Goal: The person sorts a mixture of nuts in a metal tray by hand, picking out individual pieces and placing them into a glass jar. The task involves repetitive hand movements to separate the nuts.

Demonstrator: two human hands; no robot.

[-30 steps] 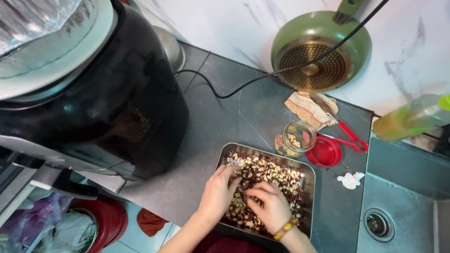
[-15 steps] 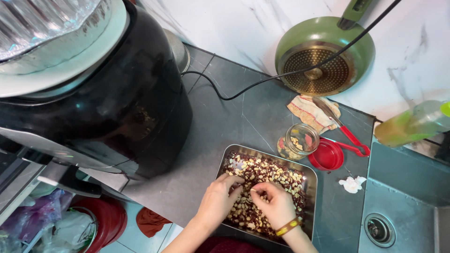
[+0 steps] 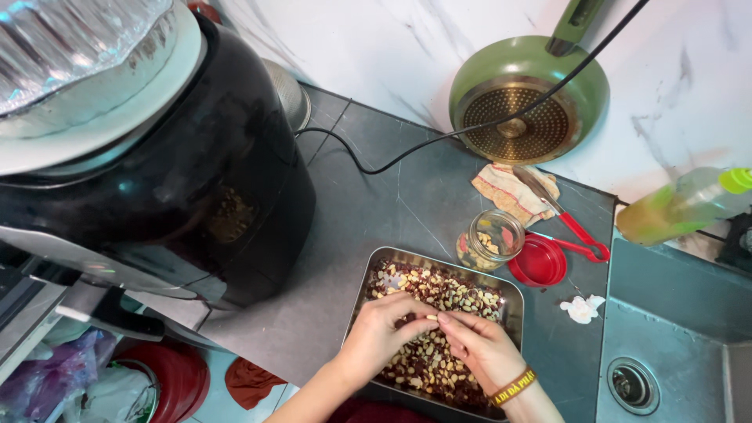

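Observation:
A rectangular metal tray [image 3: 368,283] lies on the grey counter, filled with roasted peanuts [image 3: 442,291], some skinned and pale, some dark red. Both hands hover over the middle of the tray. My left hand [image 3: 382,333] and my right hand [image 3: 479,345] meet fingertip to fingertip, pinching a single peanut between them. A yellow wristband sits on my right wrist. The hands hide the nuts underneath them.
A big black air fryer [image 3: 180,172] stands at the left, its cord running across the counter. Behind the tray are a small glass jar [image 3: 489,239], its red lid [image 3: 537,261], red-handled scissors [image 3: 576,231] on a cloth, a green pan [image 3: 529,98] against the wall, and a sink [image 3: 666,360] at right.
My left hand has moved down from the tray's far left corner to the middle. Both hands have come together, fingertips touching over the nuts.

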